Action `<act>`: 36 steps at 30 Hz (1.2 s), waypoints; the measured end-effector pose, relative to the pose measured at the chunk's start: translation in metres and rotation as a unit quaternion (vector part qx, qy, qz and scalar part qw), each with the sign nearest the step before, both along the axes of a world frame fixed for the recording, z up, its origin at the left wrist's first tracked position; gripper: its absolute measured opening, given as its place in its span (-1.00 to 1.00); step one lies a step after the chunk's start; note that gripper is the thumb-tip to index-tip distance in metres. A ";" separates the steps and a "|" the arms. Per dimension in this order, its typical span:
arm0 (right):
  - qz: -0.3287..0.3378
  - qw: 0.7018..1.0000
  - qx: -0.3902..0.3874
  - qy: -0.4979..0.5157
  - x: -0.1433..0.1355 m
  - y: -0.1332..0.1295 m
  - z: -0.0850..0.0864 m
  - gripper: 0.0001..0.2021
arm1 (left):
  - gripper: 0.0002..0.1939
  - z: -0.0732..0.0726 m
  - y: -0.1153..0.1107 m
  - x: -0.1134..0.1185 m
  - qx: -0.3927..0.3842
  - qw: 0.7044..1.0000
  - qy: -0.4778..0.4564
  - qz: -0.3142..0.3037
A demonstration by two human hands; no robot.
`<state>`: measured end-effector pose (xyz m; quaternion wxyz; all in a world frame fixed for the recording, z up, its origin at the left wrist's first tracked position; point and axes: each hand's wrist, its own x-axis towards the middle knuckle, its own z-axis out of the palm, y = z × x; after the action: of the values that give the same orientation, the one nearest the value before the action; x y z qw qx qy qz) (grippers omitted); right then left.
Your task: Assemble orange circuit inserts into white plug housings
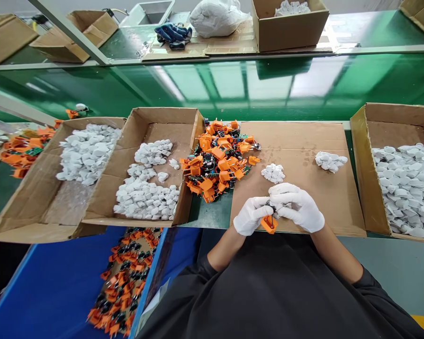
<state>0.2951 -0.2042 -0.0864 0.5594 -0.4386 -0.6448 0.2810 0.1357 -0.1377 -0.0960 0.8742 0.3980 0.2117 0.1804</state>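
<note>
Meeting over cardboard sheet (304,141), white-gloved left hand (250,215) and right hand (297,207), fingers clamped on small orange plastic part (269,224) between them. Open cardboard boxes (141,127) hold white plastic pieces (146,197).

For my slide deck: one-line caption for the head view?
Gloved left hand and right hand hold an orange part over cardboard, beside a pile of orange parts.

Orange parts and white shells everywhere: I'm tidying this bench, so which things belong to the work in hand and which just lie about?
In hand:
left hand
right hand
orange part, held between them
orange pile
small white heaps

Lying about:
blue gloves
white bag
far cardboard box
</note>
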 end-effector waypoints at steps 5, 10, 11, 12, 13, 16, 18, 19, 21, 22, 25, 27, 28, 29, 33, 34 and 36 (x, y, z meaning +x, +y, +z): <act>0.033 0.998 -0.027 0.051 0.000 -0.001 0.006 -0.75 | -0.52 0.005 0.000 -0.004 0.030 0.999 0.008 -0.018; 0.042 0.998 -0.012 0.038 0.000 -0.002 0.012 -0.87 | -0.51 0.005 -0.004 -0.005 0.132 0.989 0.047 0.039; 0.045 0.998 -0.008 0.041 0.000 -0.002 0.012 -0.86 | -0.51 0.004 -0.004 -0.005 0.163 0.983 0.058 0.052; 0.047 0.998 -0.005 0.043 0.000 -0.002 0.013 -0.85 | -0.51 0.003 -0.004 -0.005 0.200 0.975 0.067 0.064; 0.046 0.998 -0.004 0.042 0.001 -0.002 0.014 -0.84 | -0.52 0.002 -0.003 -0.005 0.243 0.964 0.074 0.077; 0.042 0.998 -0.011 0.035 0.002 -0.004 0.017 -0.83 | -0.58 0.002 0.001 -0.006 0.393 0.910 0.067 0.112; 0.061 0.996 -0.038 0.055 0.002 -0.005 0.020 -0.87 | -0.64 0.003 0.004 -0.008 0.481 0.865 0.047 0.135; 0.068 0.993 -0.059 0.077 0.001 -0.006 0.022 -0.87 | -0.67 0.004 0.006 -0.008 0.516 0.843 0.035 0.146; 0.058 0.985 -0.106 0.127 -0.001 -0.008 0.026 -0.85 | -0.66 0.006 0.007 -0.009 0.566 0.805 0.009 0.176; 0.044 0.980 -0.126 0.147 -0.002 -0.008 0.028 -0.83 | -0.65 0.007 0.007 -0.009 0.586 0.788 -0.003 0.190; 0.025 0.964 -0.187 0.185 -0.007 -0.010 0.032 -0.80 | -0.62 0.009 0.007 -0.010 0.628 0.748 -0.013 0.216; 0.033 0.949 -0.231 0.212 -0.010 -0.011 0.035 -0.77 | -0.60 0.010 0.006 -0.010 0.648 0.729 -0.004 0.220; 0.035 0.942 -0.250 0.222 -0.010 -0.012 0.036 -0.76 | -0.60 0.011 0.006 -0.010 0.659 0.719 0.003 0.220; 0.035 0.937 -0.262 0.228 -0.010 -0.012 0.036 -0.74 | -0.60 0.012 0.006 -0.011 0.670 0.708 0.015 0.223; 0.029 0.931 -0.263 0.251 -0.010 -0.014 0.034 -0.66 | -0.58 0.014 0.005 -0.013 0.699 0.674 0.064 0.228; 0.029 0.930 -0.262 0.257 -0.010 -0.015 0.032 -0.63 | -0.57 0.013 0.006 -0.013 0.703 0.671 0.071 0.224; 0.032 0.927 -0.270 0.257 -0.009 -0.015 0.028 -0.61 | -0.58 0.012 0.007 -0.014 0.715 0.663 0.076 0.208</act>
<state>0.2857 -0.2187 -0.0585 0.5573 -0.4648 -0.3920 0.5654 0.1216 -0.1305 -0.0841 0.2418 0.8584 0.1609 0.4228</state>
